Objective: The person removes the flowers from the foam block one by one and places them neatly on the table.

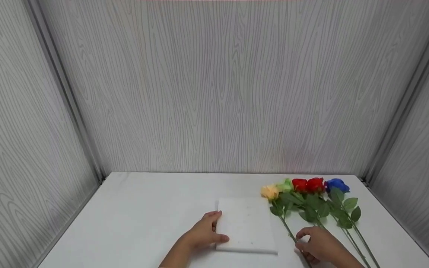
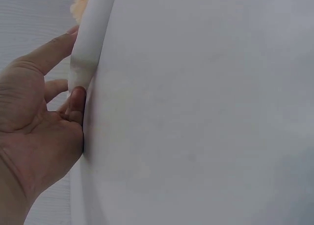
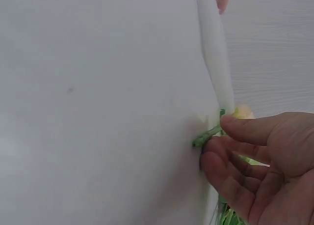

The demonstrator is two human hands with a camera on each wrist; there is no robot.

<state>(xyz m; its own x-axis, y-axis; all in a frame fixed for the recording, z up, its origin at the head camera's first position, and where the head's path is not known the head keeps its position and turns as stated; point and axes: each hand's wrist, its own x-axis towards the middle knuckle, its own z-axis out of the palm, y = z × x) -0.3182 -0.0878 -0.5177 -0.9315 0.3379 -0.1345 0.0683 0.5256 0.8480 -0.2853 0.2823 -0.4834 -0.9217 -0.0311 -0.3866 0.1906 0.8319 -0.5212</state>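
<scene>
A flat white rectangular sheet with a thick front edge lies in the middle of the table. My left hand grips its left side, thumb over the near left corner and fingers along the side. In the left wrist view, thumb and fingers hold a rounded white edge. To the right of the sheet, my right hand pinches the lower stem of a peach rose. The right wrist view shows the green stem end sticking out between thumb and fingertips.
Right of the peach rose lie a light green rose, two red roses and a blue rose, stems toward me. The white table is enclosed by a grey wood-grain back wall and side walls.
</scene>
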